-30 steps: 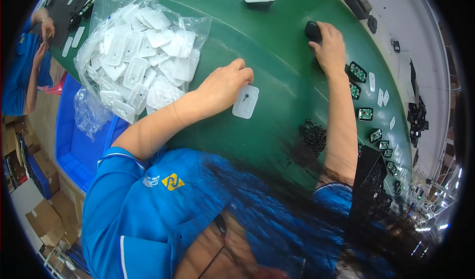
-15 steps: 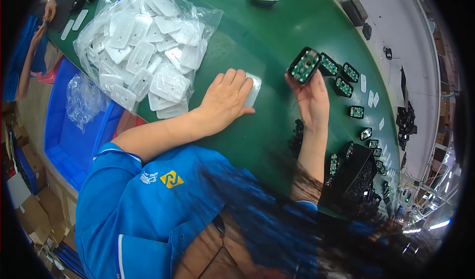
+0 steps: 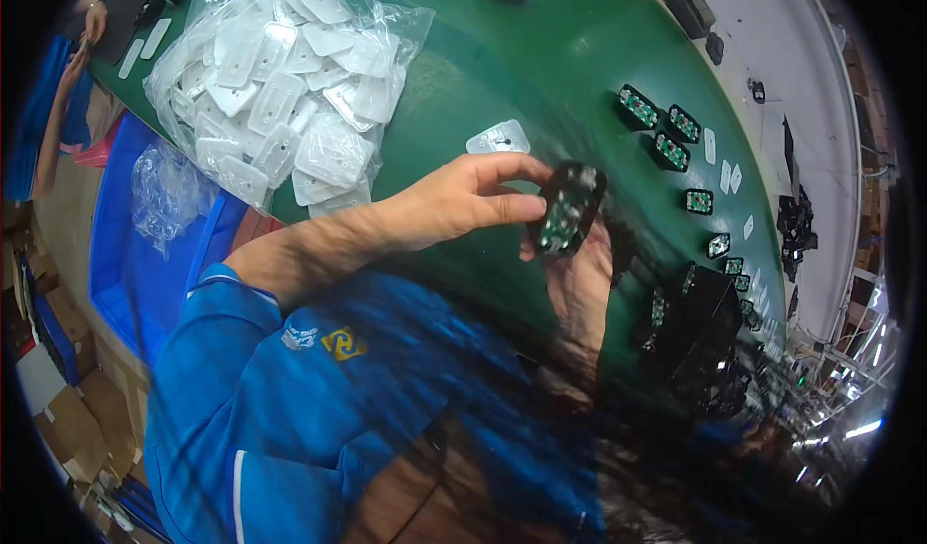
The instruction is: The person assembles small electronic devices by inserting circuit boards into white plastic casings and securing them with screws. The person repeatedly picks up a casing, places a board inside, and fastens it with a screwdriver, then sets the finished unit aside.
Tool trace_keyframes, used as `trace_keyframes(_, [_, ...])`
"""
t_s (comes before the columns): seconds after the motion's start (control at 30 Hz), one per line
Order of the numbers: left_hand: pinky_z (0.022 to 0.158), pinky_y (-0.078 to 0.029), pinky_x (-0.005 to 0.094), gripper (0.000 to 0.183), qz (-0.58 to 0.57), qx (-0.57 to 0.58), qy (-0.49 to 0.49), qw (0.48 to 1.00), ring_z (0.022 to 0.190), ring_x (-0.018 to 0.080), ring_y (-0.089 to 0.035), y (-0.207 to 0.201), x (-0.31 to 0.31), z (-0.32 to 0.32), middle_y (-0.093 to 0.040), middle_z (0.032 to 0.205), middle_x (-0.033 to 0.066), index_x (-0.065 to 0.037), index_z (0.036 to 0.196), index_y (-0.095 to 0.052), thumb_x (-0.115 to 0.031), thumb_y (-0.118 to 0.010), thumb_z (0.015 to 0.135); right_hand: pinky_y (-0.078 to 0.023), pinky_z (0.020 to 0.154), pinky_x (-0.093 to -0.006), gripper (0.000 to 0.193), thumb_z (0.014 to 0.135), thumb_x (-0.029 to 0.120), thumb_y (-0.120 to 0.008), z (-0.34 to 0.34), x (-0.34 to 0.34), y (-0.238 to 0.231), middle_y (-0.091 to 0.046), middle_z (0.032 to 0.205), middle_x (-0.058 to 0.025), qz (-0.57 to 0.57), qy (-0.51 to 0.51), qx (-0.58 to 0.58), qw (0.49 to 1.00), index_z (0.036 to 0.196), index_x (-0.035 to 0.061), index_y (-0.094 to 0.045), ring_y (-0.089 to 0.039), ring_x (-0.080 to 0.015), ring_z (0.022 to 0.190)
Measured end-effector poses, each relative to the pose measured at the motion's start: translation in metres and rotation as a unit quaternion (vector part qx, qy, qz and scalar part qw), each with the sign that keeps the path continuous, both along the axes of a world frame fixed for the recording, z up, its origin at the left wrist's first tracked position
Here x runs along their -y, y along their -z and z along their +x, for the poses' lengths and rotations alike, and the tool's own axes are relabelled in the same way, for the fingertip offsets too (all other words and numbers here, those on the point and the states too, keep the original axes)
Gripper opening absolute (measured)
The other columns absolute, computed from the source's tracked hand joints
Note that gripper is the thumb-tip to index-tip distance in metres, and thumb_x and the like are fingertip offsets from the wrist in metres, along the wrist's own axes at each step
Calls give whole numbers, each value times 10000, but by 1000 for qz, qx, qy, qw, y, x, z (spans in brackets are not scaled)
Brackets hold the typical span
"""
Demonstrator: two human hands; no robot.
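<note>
— Both of our hands meet on one small black rectangular housing with a green circuit board inside (image 3: 570, 208): our right hand (image 3: 579, 288) cups it from below, and our left hand (image 3: 463, 196) pinches its near edge between thumb and fingers (image 3: 502, 167).

— So each grip is closed on that piece. Where do we have it?

— Lifted off the curved green desk (image 3: 541, 71), just beside a flat white plastic plate (image 3: 498, 139) lying on it.

— And to our left?

— We see a clear plastic bag full of white plastic plates (image 3: 290, 81) resting on the desk. Beyond our right hand, a row of more black housings with green boards (image 3: 666, 134) lies well apart from us, and a dark stack of them (image 3: 700, 336) sits near our right forearm.
</note>
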State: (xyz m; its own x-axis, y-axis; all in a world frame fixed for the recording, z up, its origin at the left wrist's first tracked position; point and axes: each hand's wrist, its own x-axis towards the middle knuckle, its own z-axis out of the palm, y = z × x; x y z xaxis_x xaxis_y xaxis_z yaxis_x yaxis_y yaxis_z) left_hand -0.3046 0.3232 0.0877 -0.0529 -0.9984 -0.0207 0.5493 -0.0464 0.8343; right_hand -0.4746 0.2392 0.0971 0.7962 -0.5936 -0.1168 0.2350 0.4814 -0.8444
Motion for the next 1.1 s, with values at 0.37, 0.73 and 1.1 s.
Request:
trace_keyframes(0.37, [972,-412,328,447,-45,134,-58,988,1127,167,-504,-1,-16,-17,-541,1214,91,1,1292,-460,-158,-602,899,-489,772,-314,393,802,-100,-478,15,-24,19,-563,1029,-139,-470,265,-250,804,1173,27,-489,-610,-256,916])
trace_keyframes(0.73, [837,-476,285,358,60,-208,19,976,935,106,-575,5,-25,-7,-607,1037,36,5,1210,-519,-259,-503,970,-420,816,-283,226,795,99,-710,11,-13,-6,-524,1113,-98,-405,158,-93,896,1011,43,-675,-502,-171,938])
trace_keyframes(1.1, [886,-425,353,468,-226,301,-285,881,1012,283,-525,8,-31,-24,-511,1093,135,-17,1252,-484,-218,-633,857,-478,808,-316,167,907,70,-577,22,-44,4,-520,1012,-112,-447,253,-85,854,1042,-5,-512,-537,-212,943])
